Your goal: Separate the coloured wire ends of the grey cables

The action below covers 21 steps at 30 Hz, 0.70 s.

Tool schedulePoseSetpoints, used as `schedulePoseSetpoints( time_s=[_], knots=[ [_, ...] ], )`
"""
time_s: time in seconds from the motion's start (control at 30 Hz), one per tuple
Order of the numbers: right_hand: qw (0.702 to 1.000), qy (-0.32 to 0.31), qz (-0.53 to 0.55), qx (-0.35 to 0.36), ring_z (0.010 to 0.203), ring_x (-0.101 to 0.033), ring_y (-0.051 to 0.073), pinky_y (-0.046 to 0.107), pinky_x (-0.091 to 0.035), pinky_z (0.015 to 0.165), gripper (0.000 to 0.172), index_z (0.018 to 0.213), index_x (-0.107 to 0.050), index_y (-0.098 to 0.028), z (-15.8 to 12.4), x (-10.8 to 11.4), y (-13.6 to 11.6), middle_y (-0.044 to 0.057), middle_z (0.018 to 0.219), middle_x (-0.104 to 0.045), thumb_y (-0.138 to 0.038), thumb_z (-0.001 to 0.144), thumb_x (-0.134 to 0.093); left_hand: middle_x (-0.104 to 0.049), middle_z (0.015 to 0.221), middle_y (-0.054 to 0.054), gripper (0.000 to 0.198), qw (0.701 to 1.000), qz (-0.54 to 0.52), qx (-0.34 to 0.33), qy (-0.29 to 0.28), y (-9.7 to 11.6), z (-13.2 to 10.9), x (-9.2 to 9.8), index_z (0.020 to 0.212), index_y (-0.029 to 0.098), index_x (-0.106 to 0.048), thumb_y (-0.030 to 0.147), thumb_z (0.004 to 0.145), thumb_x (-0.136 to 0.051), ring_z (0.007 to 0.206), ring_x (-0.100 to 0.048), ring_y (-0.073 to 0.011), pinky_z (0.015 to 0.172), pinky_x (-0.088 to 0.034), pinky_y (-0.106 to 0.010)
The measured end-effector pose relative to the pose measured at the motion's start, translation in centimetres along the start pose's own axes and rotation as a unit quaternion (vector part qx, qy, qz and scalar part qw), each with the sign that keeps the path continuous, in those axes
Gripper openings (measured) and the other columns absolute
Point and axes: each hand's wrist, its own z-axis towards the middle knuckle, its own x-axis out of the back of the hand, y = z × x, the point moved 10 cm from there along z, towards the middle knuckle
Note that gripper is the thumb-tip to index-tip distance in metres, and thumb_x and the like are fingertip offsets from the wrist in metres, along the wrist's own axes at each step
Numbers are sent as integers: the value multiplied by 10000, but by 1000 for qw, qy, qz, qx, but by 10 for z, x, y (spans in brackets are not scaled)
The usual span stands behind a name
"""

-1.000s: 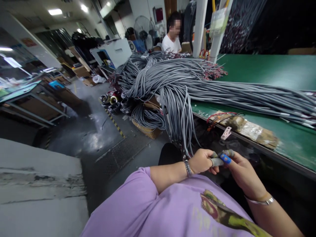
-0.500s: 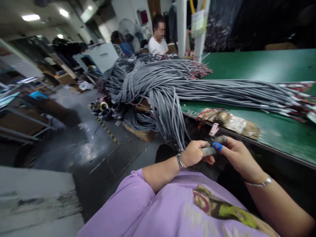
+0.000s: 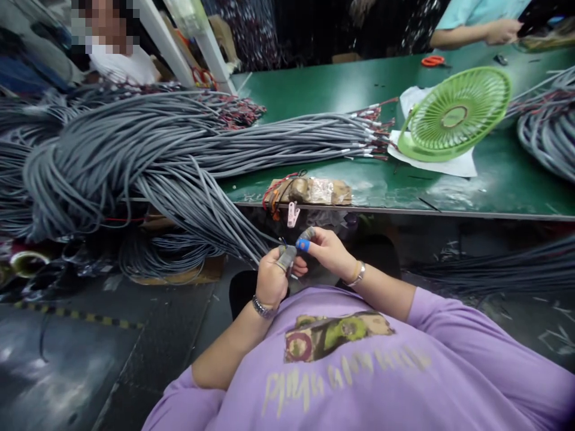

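My left hand (image 3: pixel 274 276) is closed around the end of a grey cable, its thumb wrapped in grey tape. Thin wire ends (image 3: pixel 283 240) poke out above that thumb. Close beside it, my right hand (image 3: pixel 331 254) is pinched shut, with blue tape on the thumb and grey wrapping on a finger. What lies between the right fingertips is too small to make out. A bundle of grey cables (image 3: pixel 211 200) hangs over the table edge and runs down toward my left hand.
On the green table (image 3: pixel 314 90) lie more grey cables (image 3: pixel 287 140) with red wire ends. A green fan (image 3: pixel 453 114), orange-handled scissors (image 3: pixel 433 61) and a taped block (image 3: pixel 321 190) with a pink clip (image 3: pixel 293 214) are there too. Two people are across the table.
My view has swung to the right, bringing the green fan and a second person's arm into sight. Both hands stay together at the cable end.
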Motion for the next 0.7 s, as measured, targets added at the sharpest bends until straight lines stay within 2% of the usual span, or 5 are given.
schedulePoseSetpoints(
  time_s=[0.17,0.23,0.37,0.5,0.7],
  knots=[
    [999,-16,16,-24,585,-491,102,249,-436,583,373,700,-583,-168,3,-5,7,-21,645,-581,-482,647,-776,-697,595,-61,390,994,68,30,-82,-8,0,-12,667,136,-633,513,734,-706,489,-647,-151,499,-514,-249],
    [999,-13,14,-30,573,-481,98,246,-429,575,382,693,-580,-166,4,-5,11,-26,630,-573,-487,641,-782,-698,593,-62,380,992,79,25,-90,-9,0,-12,660,137,-633,500,741,-706,487,-645,-147,487,-503,-237],
    [999,12,12,-32,540,-432,84,241,-410,548,399,688,-580,-162,5,-2,15,-37,598,-536,-507,650,-776,-678,566,-33,351,998,31,-5,-46,-5,3,-4,680,144,-619,479,749,-702,457,-625,-132,467,-486,-226],
    [1000,11,11,-26,549,-431,89,246,-410,544,405,696,-575,-169,2,-1,15,-30,618,-539,-518,654,-775,-663,551,-9,353,1000,-15,4,-5,-8,4,2,698,155,-586,482,720,-717,435,-609,-121,435,-449,-208],
    [1000,-13,5,-6,603,-487,109,264,-439,616,383,696,-577,-169,-2,-4,9,-20,653,-565,-490,653,-782,-641,530,8,366,1000,-23,10,5,-9,4,6,686,156,-568,484,696,-732,405,-585,-101,391,-393,-182]
  ],
)
